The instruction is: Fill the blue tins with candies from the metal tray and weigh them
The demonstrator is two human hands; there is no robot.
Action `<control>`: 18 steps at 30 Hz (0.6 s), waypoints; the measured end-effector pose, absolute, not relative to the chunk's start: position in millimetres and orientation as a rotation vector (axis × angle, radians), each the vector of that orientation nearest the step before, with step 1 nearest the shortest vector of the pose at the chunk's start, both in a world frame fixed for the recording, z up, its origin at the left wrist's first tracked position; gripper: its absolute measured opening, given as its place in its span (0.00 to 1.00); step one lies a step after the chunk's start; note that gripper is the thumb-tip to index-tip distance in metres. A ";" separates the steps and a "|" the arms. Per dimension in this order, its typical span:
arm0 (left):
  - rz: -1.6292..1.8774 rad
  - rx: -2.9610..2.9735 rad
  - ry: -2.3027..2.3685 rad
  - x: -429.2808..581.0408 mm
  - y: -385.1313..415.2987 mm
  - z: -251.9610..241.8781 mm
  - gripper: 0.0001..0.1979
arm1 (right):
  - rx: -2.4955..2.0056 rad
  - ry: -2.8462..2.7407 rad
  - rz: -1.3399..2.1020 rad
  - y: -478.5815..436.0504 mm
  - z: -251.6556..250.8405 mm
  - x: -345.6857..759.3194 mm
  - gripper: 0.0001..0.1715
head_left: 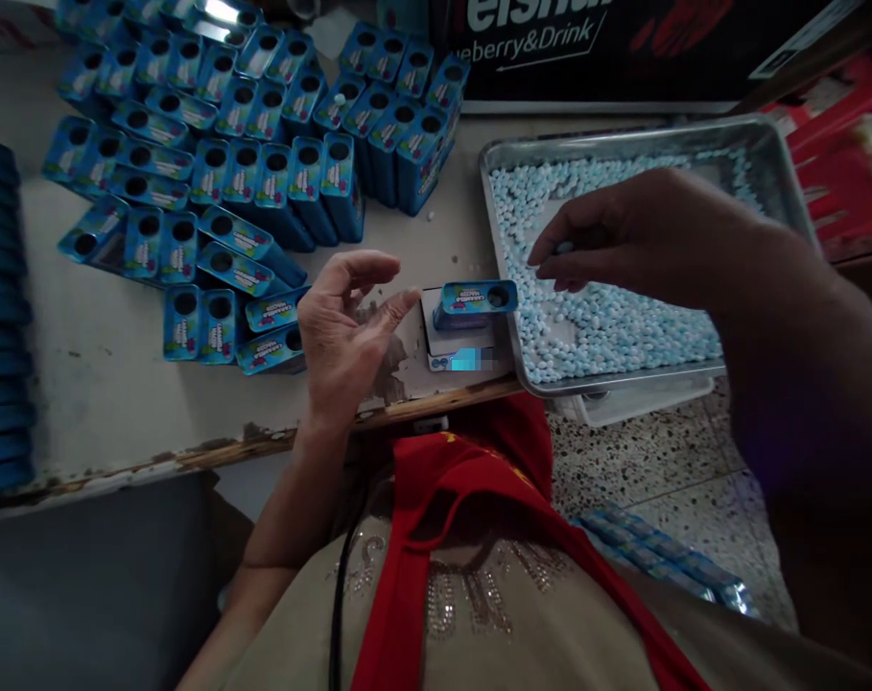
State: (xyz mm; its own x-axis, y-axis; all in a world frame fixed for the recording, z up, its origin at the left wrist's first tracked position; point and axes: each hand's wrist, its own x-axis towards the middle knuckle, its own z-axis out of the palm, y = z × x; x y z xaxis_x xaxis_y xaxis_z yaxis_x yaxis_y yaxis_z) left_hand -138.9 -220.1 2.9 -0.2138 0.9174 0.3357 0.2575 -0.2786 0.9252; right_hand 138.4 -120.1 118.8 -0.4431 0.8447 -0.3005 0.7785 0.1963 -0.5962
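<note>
A blue candy tin with a round hole in its top stands on a small digital scale, whose lit display I cannot read. To its left, my left hand is held with fingers apart and nothing in it, near the tin but not gripping it. Over the metal tray of small pale-blue and white candies, my right hand is curled, thumb and fingers pinched together. A bit of pale candy shows between those fingers; how many it holds is hidden.
Several rows of blue tins stand at the left and back of the table, with more stacked at the far left edge. A dark printed box stands behind the tray. A clear plastic container sits beneath the tray's front edge.
</note>
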 end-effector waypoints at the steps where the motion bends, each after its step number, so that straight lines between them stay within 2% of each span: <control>1: 1.523 1.508 1.404 -138.2 -219.1 -1.6 0.21 | -1.614 -2.362 1.059 -119.5 121.0 140.4 0.06; 6: 1.401 1.594 1.389 -120.1 -207.5 -42.9 0.39 | -1.624 -2.477 0.899 -111.1 106.2 167.8 0.09; 7: 1.361 1.622 1.352 -114.0 -204.3 -49.5 0.38 | -1.587 -2.488 0.863 -111.2 96.0 174.0 0.11; 9: 1.274 1.697 1.260 -101.4 -197.8 -53.7 0.28 | -1.507 -2.382 0.876 -116.0 69.9 182.8 0.15; 11: 1.227 1.838 1.188 -90.8 -192.0 -44.4 0.17 | -1.481 -2.036 1.076 -126.5 41.2 184.4 0.20; 12: 1.226 1.942 1.165 -86.7 -189.4 -36.2 0.15 | -1.475 -1.803 1.237 -132.8 28.2 182.6 0.21; 15: 1.209 2.272 1.156 -78.4 -180.5 -12.8 0.17 | -1.327 -1.144 1.667 -149.6 2.1 170.7 0.23; 18: 1.152 2.411 1.249 -74.9 -168.1 -10.5 0.17 | -1.166 -0.835 1.852 -154.6 -5.1 157.4 0.22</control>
